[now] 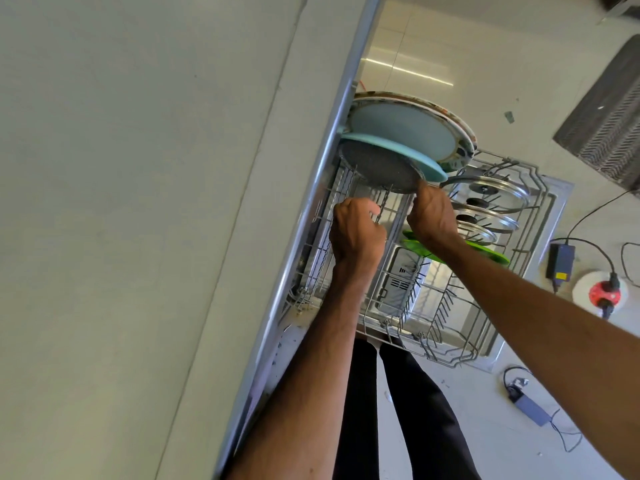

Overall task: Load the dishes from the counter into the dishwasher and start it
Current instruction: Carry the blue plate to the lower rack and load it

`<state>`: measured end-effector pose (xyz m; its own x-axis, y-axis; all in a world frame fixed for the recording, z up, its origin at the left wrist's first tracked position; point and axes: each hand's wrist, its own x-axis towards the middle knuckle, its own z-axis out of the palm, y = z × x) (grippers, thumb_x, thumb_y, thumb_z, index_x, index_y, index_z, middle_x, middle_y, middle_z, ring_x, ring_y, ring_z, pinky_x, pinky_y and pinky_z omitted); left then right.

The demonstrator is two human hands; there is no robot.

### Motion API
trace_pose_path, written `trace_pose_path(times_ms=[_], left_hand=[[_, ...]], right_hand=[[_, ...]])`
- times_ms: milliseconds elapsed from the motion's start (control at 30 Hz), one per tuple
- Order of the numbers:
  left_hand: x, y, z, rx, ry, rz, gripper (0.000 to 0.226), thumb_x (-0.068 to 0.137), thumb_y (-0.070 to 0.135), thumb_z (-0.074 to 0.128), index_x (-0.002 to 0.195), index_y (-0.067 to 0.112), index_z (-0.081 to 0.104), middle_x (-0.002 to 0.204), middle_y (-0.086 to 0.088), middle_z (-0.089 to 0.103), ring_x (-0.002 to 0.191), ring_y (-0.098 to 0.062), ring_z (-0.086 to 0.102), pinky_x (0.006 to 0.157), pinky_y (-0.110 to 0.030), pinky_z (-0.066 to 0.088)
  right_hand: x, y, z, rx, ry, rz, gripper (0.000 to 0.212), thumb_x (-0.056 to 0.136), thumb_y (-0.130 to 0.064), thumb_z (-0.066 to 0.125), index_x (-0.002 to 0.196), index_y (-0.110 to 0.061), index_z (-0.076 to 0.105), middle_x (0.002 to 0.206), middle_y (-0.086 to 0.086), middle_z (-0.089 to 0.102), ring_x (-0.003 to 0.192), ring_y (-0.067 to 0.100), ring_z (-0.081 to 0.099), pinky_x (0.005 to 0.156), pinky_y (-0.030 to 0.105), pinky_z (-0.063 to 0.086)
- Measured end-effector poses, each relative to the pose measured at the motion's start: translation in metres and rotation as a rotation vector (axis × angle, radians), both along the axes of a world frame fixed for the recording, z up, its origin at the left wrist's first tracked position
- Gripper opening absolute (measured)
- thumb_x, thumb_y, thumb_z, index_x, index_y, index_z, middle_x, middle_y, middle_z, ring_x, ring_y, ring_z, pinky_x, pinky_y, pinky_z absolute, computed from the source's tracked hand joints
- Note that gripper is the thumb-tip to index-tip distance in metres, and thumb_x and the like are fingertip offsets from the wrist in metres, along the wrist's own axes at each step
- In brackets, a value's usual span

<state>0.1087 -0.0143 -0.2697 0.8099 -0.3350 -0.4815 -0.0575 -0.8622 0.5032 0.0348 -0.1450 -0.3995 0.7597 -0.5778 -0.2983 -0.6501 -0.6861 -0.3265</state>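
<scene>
The grey plate point(377, 168) stands on edge at the far end of the pulled-out lower rack point(450, 358), right in front of a teal plate point(433, 173). Our right hand point(433, 216) pinches its near rim; our left hand point(356, 233) curls around a wire tine point(382, 206) just below it. We judge the main risk to be a plate not seated between tines. Released too soon, it could tip or slide and knock the glass lids point(498, 192) beside it. Shifting the tine could also free it. We find no readable brand; the marks on the detergent dispenser point(398, 282) are too small.
</scene>
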Motion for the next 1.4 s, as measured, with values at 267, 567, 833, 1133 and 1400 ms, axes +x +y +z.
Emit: trace_pose_path(times_ms=[267,567,833,1133,1400], left_hand=[[-0.003,-0.002,-0.008,0.017,0.012,-0.029,0.033,0.089,-0.006,0.059,0.114,0.014,0.068,0.124,-0.005,0.066,0.076,-0.014,0.064,0.043,-0.015,0.03],[-0.01,-0.006,-0.026,0.078,0.033,-0.08,0.033,0.089,-0.009,0.057,0.111,0.013,0.069,0.116,-0.004,0.069,0.061,-0.008,0.056,0.038,-0.016,0.03],[-0.013,-0.019,-0.014,0.058,0.039,-0.074,0.028,0.09,-0.002,0.062,0.112,0.013,0.071,0.118,-0.006,0.07,0.082,-0.014,0.066,0.049,-0.013,0.039],[-0.007,-0.008,-0.013,0.033,0.032,-0.041,0.029,0.089,-0.005,0.06,0.111,0.011,0.07,0.115,-0.006,0.07,0.08,-0.014,0.066,0.047,-0.013,0.037],[-0.012,-0.005,-0.009,0.009,0.057,-0.003,0.025,0.089,0.0,0.064,0.112,0.01,0.069,0.116,-0.007,0.069,0.082,-0.017,0.066,0.054,-0.019,0.047]], right_hand=[[0.012,-0.017,-0.015,0.262,0.025,-0.378,0.03,0.092,-0.015,0.064,0.113,0.006,0.058,0.111,0.028,0.065,0.1,0.043,0.062,0.079,0.046,0.053],[0.027,-0.025,-0.033,0.299,-0.153,-0.593,0.029,0.095,0.001,0.05,0.117,0.001,0.068,0.117,0.019,0.069,0.107,0.03,0.066,0.079,0.027,0.047],[0.035,-0.011,0.004,0.267,-0.312,-0.45,0.037,0.091,0.008,0.046,0.118,-0.001,0.069,0.116,0.016,0.069,0.107,0.026,0.063,0.094,0.026,0.046],[0.04,-0.016,0.008,0.236,-0.415,-0.348,0.033,0.091,-0.012,0.046,0.11,-0.007,0.074,0.106,0.011,0.074,0.098,0.027,0.066,0.089,0.043,0.055],[0.04,-0.02,0.012,0.2,-0.291,-0.231,0.029,0.101,-0.023,0.05,0.112,-0.009,0.072,0.1,0.02,0.073,0.084,0.037,0.068,0.071,0.047,0.055]])
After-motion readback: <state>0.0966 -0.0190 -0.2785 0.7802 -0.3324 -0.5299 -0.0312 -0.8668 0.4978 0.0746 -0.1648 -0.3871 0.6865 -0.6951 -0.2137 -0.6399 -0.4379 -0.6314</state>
